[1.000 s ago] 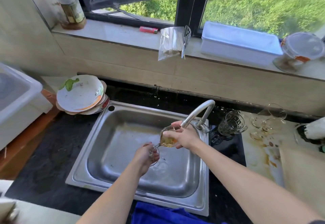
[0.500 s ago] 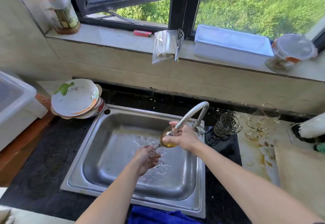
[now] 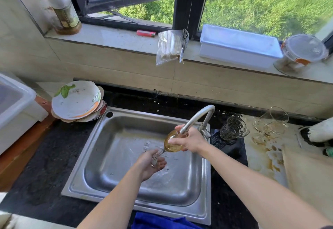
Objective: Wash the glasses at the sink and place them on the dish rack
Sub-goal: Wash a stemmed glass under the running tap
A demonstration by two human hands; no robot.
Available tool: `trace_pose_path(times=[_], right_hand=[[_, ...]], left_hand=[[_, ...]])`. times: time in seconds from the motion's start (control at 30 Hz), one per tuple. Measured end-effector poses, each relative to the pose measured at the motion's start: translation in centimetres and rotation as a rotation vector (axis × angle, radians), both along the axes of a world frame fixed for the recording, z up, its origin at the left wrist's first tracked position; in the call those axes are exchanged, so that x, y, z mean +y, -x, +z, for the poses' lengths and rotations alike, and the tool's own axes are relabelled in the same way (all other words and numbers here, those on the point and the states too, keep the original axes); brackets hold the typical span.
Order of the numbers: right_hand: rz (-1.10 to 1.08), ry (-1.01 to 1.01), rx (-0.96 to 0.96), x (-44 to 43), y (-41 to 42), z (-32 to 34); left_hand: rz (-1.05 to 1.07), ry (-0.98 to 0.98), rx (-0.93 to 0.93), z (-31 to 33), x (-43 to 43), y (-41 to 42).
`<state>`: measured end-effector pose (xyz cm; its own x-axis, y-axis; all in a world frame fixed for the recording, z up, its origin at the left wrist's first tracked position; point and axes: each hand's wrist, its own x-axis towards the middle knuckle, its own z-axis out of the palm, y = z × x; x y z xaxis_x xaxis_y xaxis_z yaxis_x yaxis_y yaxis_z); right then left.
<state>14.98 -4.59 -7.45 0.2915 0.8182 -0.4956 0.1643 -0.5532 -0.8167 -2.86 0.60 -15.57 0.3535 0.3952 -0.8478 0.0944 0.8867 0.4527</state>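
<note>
Plastic storage bin, white (image 3: 15, 102), sits far left on the counter. Tall jar w/ red cap (image 3: 57, 7) stands at the left end of the window sill. Stack of white plates (image 3: 77, 101), green leaf scrap on top, lies just beside the back-left corner of the stainless steel sink (image 3: 100, 138).

Small red lighter (image 3: 146, 33) and clear bag of thin sticks (image 3: 168, 47) lie on the sill above.

Left hand (image 3: 151, 164) is over the basin, fingers curled round the stem and foot of the amber-tinted stemmed glass (image 3: 173, 143). Glass is tilted, bowl up and to the right, touching or just under the spout of the curved metal faucet (image 3: 196, 119). Right hand (image 3: 192, 139) wraps the bowl, fingers and thumb curled round it.

Blue cloth (image 3: 158, 221) lies at the sink's front edge.

Right of the faucet: clear patterned glass jug (image 3: 233, 128) on the dark counter. Further right, cluster of clear stemmed glasses (image 3: 270, 126) on a stained pale surface. White rectangular tub (image 3: 237, 47) and round clear lidded container (image 3: 302, 50) sit on the sill's right end.
</note>
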Motion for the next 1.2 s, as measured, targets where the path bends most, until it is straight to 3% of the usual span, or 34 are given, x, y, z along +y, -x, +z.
trace_pose_path(times=[0.1, 0.3, 0.5, 0.6, 0.77, 0.9, 0.97, 1.03, 1.2], right_hand=[[-0.008, 0.026, -0.125, -0.1, 0.3, -0.2], [0.104, -0.032, 0.041, -0.3, 0.0, 0.4], [-0.012, 0.02, 0.048, -0.2, -0.1, -0.1], [-0.056, 0.066, 0.155, -0.3, -0.4, -0.7], [-0.152, 0.109, 0.28, -1.0, -0.2, -2.4], [-0.289, 0.088, 0.466, -1.2, 0.4, -2.3], [-0.284, 0.092, 0.506, -1.3, 0.4, -1.8], [-0.282, 0.07, 0.481, -1.2, 0.3, -1.2], [-0.257, -0.054, 0.309, -1.1, 0.2, 0.9]], left_hand=[[0.119, -0.033, -0.008, -0.6, 0.4, -0.2], [-0.197, 0.045, 0.085, -0.9, 0.5, 0.5], [0.064, -0.048, 0.087, 0.1, 0.6, -0.6], [0.097, -0.302, 0.224, 1.4, 1.6, -0.8], [-0.124, -1.023, 0.463, 6.0, 3.0, -0.6], [-0.189, -1.281, 0.483, 7.8, 3.1, -0.6], [-0.114, -1.259, 0.405, 7.6, 3.2, -0.6], [-0.038, -1.114, 0.325, 6.5, 3.8, -0.7], [0.027, -0.365, 0.279, 1.8, 4.2, -2.7]])
